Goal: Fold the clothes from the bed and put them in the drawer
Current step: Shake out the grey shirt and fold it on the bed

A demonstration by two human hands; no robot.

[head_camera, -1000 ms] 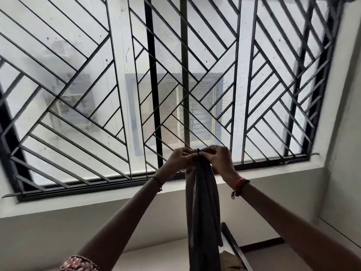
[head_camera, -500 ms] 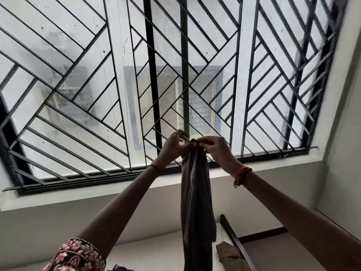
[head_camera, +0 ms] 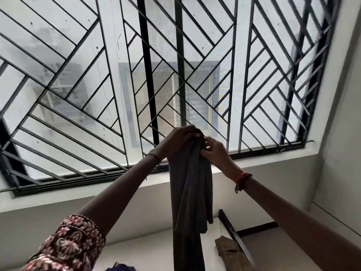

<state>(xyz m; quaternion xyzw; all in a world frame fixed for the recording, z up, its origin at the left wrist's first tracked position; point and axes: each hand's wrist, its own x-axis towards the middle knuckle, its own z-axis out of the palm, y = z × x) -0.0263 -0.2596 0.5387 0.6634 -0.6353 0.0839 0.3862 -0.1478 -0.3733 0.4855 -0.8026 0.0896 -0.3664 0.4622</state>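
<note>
Daylight comes through a window (head_camera: 78, 94) with a black grille of slanted bars that fills the upper frame, and white wall (head_camera: 341, 133) runs below it and at the right. At centre, the fingers (head_camera: 192, 132) of the left hand (head_camera: 179, 141) curl over the top of a grey cloth (head_camera: 191, 192) and bunch it. The fingers (head_camera: 210, 140) of the right hand (head_camera: 216, 151), one wearing a ring, pinch the same top edge just beside them. The cloth hangs straight down from both hands in loose folds and runs out of the bottom of the frame. A thin band circles the left wrist, and red threads (head_camera: 242, 180) circle the right wrist. A floral sleeve (head_camera: 72, 245) covers the left arm at lower left. At lower right a brown cloth (head_camera: 230, 253) lies against a dark rail (head_camera: 234, 233).
</note>
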